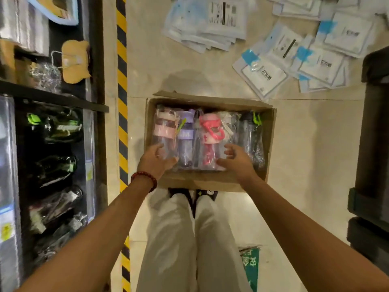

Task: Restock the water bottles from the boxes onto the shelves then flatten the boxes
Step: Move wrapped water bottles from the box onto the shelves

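An open cardboard box (210, 183) stands on the floor by my feet. Inside lie several plastic-wrapped water bottles side by side: a pale pink one (165, 127), a purple one (185, 131), a red-pink one (211, 131) and a dark one with a green clip (251, 131). My left hand (154, 160) reaches over the box's near left end with loosely curved fingers spread above the pink bottle's base. My right hand (236, 160) hovers over the near right part, fingers curved beside the red-pink bottle. Neither hand grips anything.
A dark shelf unit (63, 102) on the left holds wrapped bottles (61, 127). A yellow-black hazard stripe (122, 81) runs along the floor beside it. White and blue flat packets (273, 49) lie scattered beyond the box. Dark units (372, 144) stand at the right.
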`<move>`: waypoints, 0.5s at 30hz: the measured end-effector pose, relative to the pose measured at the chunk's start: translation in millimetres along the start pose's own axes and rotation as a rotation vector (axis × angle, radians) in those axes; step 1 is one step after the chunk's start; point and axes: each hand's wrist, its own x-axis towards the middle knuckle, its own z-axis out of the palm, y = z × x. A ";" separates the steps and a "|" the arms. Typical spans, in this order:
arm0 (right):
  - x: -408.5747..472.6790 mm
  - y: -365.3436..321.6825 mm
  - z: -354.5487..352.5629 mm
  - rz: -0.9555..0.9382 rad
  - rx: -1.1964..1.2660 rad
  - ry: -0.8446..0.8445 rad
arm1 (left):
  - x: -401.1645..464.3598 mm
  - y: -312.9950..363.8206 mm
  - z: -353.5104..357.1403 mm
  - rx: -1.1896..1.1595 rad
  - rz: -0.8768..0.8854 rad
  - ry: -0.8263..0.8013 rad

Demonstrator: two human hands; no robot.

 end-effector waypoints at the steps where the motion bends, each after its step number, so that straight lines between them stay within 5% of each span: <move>1: 18.2 6.7 4.4 0.006 -0.014 0.008 | 17.2 -5.2 4.4 0.041 0.003 -0.008; 15: 178.2 93.5 75.6 0.030 -0.077 0.256 | 176.1 -81.7 49.3 0.156 -0.013 0.213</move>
